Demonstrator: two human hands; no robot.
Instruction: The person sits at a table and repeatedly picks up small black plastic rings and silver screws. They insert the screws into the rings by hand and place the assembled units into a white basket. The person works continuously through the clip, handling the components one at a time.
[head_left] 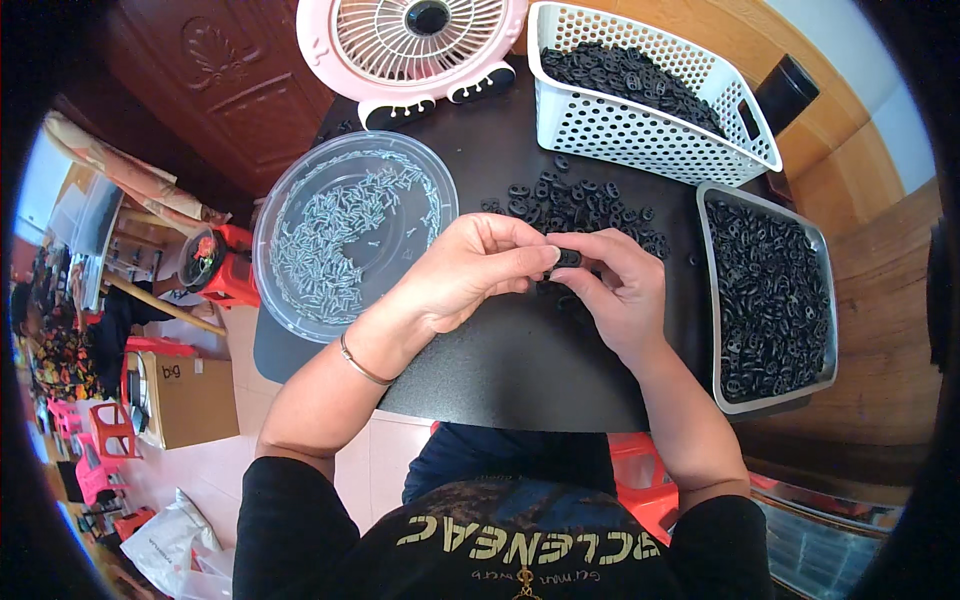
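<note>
Both my hands meet above the middle of the dark table. My right hand [622, 290] pinches a small black oval plastic piece [568, 258] between thumb and fingers. Against the left end of that piece press the closed thumb and forefinger of my left hand [478, 262]; anything between those fingertips is hidden. Just beyond the hands lies a loose heap of similar black pieces [575, 203], each with small holes. To the left, a clear round tub [270, 200] holds many small silvery screws [320, 250], partly behind my left wrist.
A metal tray [708, 300] full of black pieces stands at the right edge of the table [520, 375]. Behind it is a white perforated basket [640, 150] with more. A pink fan [320, 40] and a dark cylinder [787, 92] stand at the back. A cardboard box [200, 400] sits on the floor.
</note>
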